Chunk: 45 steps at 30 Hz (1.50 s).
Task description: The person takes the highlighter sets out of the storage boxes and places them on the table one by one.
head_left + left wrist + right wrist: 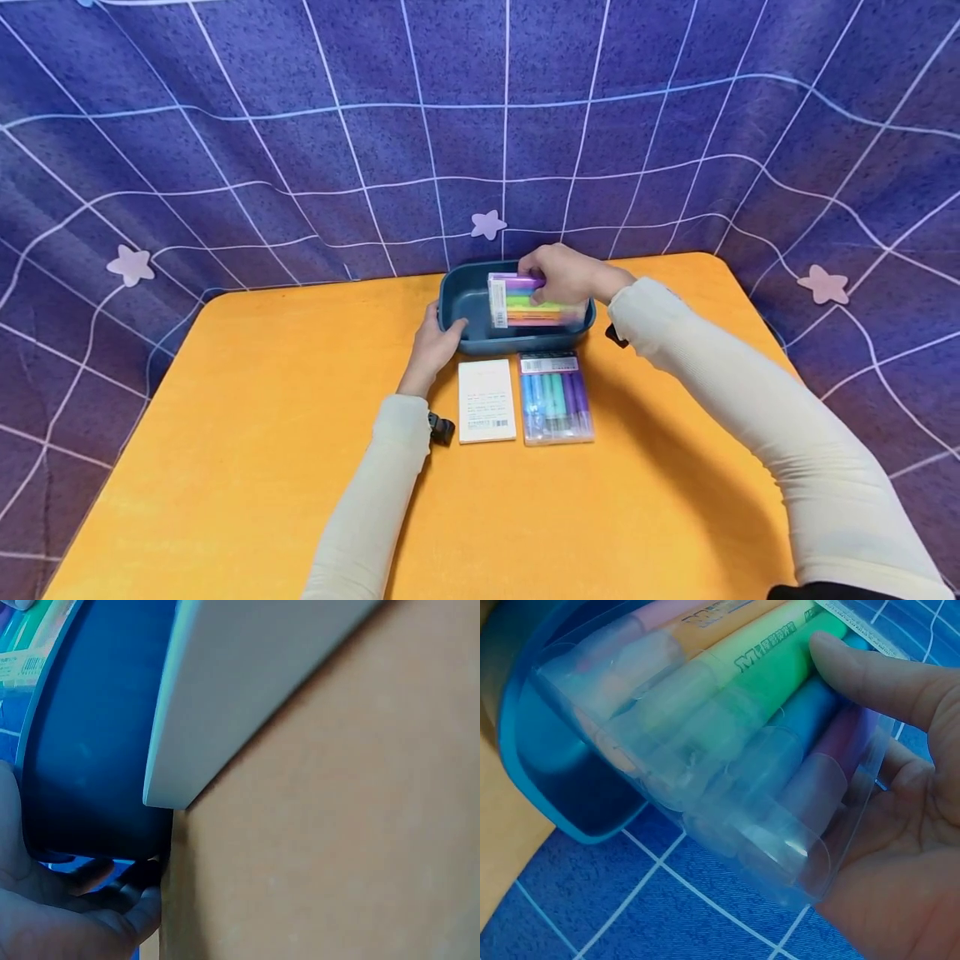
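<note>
My right hand (566, 273) grips a clear pack of highlighters (517, 302), thumb on one face. Pink, orange, yellow, green, blue and purple pens show through the plastic in the right wrist view. The pack is over the dark blue plastic bin (465, 304), overlapping its right half in the head view. At the bin's left end, my left hand (435, 346) holds the wall, with the thumb over the rim. From the left wrist view, the fingers (142, 911) of that hand curl round the outside of the bin's end.
Directly in front of the bin, a white printed pad or box (486, 400) lies on the orange table (285, 433). Beside it lies a second clear pack of markers (557, 404), blue, green and purple. A blue gridded curtain (360, 150) hangs behind the table.
</note>
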Tool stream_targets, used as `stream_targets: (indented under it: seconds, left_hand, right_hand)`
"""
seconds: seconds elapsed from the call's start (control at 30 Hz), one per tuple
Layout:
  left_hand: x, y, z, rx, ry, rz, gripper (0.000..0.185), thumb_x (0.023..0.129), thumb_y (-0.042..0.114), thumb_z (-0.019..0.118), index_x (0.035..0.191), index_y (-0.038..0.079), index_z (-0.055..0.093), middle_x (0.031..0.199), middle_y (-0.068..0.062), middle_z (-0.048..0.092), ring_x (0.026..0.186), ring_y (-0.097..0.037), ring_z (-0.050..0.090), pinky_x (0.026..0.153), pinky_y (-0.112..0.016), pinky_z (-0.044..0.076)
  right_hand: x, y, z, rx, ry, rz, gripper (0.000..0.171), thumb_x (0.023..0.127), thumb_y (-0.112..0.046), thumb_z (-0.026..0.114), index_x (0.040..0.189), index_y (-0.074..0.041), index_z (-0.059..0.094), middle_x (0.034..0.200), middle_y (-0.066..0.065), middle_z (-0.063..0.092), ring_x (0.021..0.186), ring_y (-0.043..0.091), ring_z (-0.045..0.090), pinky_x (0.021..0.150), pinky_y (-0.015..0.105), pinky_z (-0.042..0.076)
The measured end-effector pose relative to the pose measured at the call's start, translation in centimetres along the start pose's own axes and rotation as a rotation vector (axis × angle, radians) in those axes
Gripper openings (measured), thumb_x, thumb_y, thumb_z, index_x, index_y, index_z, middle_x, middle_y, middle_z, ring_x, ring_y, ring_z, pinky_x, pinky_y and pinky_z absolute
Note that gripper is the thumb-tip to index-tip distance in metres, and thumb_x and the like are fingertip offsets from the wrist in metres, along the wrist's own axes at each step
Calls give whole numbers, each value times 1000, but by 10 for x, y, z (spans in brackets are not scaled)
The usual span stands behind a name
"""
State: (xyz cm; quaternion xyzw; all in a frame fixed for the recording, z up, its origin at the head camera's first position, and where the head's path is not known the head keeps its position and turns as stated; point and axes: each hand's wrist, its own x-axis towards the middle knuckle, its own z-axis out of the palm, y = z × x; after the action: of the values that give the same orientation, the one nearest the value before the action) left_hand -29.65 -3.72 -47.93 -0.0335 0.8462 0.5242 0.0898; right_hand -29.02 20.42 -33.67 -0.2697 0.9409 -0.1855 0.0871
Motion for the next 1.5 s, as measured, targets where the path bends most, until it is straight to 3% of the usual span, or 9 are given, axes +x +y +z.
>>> stream_targets:
  seconds: [0.33, 0.77, 1.23, 1.5]
  left_hand:
    - [-2, -1, -1, -1, -1, -2, 67, 101, 36, 54, 159, 19, 24, 163, -11, 35, 147, -34, 38, 120, -58, 32]
    - [0, -2, -1, -9, 2, -2, 68, 101, 36, 55, 158, 19, 24, 163, -11, 36, 147, -34, 38, 120, -58, 33]
    - [0, -4, 0, -7, 3, -2, 69, 100, 38, 55, 159, 19, 24, 162, -12, 36, 148, -34, 38, 120, -57, 33]
    - [1, -4, 0, -5, -2, 7, 69, 101, 37, 55, 159, 19, 22, 163, -11, 36, 147, -34, 38, 120, -58, 33]
  right_hand:
    - [-4, -3, 2, -3, 17, -11, 16, 86, -2, 73, 86, -6, 58, 75, 3, 43, 73, 20, 42, 71, 33, 34]
    - [-9, -9, -5, 0, 90, 42, 18, 90, -7, 70, 107, -6, 66, 85, 8, 57, 78, 23, 50, 74, 35, 40]
    - [-22, -7, -6, -9, 147, 49, 12, 90, -6, 67, 102, -7, 66, 81, 8, 57, 74, 23, 51, 70, 34, 40]
    - [-33, -4, -9, -29, 195, 39, 14, 89, -5, 69, 103, -6, 67, 89, 10, 66, 79, 25, 57, 76, 38, 48]
